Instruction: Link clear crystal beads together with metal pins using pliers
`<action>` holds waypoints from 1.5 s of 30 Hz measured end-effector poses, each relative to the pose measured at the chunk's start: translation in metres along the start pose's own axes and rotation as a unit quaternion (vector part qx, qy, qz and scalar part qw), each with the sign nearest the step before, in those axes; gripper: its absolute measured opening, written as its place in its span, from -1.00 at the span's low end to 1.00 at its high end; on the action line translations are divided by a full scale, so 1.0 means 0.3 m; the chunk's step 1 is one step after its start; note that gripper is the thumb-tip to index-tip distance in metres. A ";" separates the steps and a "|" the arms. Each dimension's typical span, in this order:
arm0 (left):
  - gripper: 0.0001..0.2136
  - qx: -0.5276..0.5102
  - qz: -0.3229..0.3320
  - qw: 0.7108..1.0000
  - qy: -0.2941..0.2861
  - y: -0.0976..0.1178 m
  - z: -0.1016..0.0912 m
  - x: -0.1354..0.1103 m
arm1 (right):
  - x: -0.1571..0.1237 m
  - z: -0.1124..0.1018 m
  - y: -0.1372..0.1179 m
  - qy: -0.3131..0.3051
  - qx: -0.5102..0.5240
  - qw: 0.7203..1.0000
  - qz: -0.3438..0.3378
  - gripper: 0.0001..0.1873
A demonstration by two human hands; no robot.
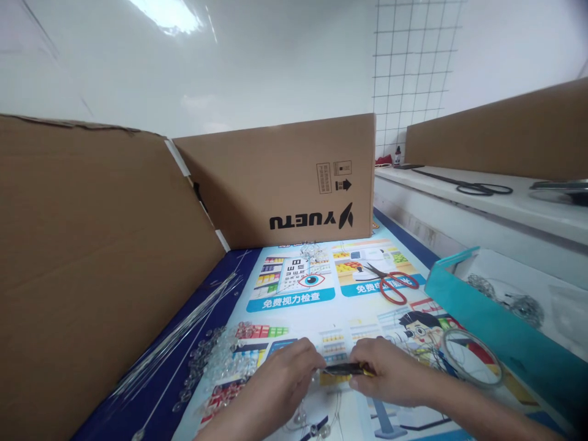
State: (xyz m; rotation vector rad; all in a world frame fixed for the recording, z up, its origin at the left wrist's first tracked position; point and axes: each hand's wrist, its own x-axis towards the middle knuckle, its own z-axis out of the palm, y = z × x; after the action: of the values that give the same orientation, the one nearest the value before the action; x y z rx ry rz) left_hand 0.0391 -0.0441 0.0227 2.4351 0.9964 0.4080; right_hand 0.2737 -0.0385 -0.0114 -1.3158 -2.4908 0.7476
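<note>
My right hand (390,370) is closed around the yellow-and-black handles of a pair of pliers (342,369), whose dark jaws point left. At the jaw tips, my left hand (287,380) is closed with thumb and fingers pinched together; whatever lies between them is too small to make out. Below the hands, clear beads (321,430) and thin wire show near the bottom edge. A spread of loose clear beads (220,361) lies left of my left hand. Beyond it, a bundle of thin straight wires (184,334) rests on the dark blue border.
Red-handled scissors (397,286) lie farther back on the printed sheet. A clear ring-shaped roll (498,373) sits right of my right hand, beside a teal box (482,306) holding coiled wire. Cardboard panels (275,177) stand left and behind. Black scissors (482,188) lie on the white ledge.
</note>
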 end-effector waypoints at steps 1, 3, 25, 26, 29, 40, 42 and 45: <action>-0.73 0.003 -0.007 1.000 -0.003 -0.001 0.001 0.000 | 0.001 -0.001 0.002 0.005 -0.003 1.000 0.005 -0.85; -0.76 0.007 -0.024 1.000 -0.006 -0.003 0.002 -0.001 | 0.003 -0.003 0.009 0.018 -0.009 1.000 0.024 -0.85; -0.83 0.004 -0.081 0.997 -0.003 -0.025 0.049 0.007 | -0.002 0.005 -0.018 -0.005 -0.097 0.995 0.004 -0.78; -0.83 -0.005 -0.082 0.997 0.001 -0.025 0.048 0.007 | -0.001 0.006 -0.018 -0.005 -0.098 0.995 0.007 -0.79; -0.85 -0.034 -0.079 0.996 0.013 -0.030 0.046 0.007 | 0.000 0.015 -0.009 0.003 -0.100 0.995 0.015 -0.80; -0.85 -0.060 -0.062 0.993 0.086 -0.090 0.049 0.024 | 0.003 0.026 0.024 0.023 -0.087 0.996 0.014 -0.83; -0.84 -0.050 -0.074 0.993 0.079 -0.107 0.061 0.026 | 0.005 0.029 0.024 0.026 -0.087 0.996 0.020 -0.83; -0.85 -0.036 -0.096 0.993 0.051 -0.125 0.080 0.027 | 0.010 0.036 0.021 0.035 -0.087 0.995 0.026 -0.84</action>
State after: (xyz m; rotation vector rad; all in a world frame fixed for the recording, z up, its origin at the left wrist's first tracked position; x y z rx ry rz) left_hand 0.0336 -0.0225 -0.0167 2.2483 1.2246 0.4952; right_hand 0.2718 -0.0367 -0.0241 -1.4428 -2.5218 0.4952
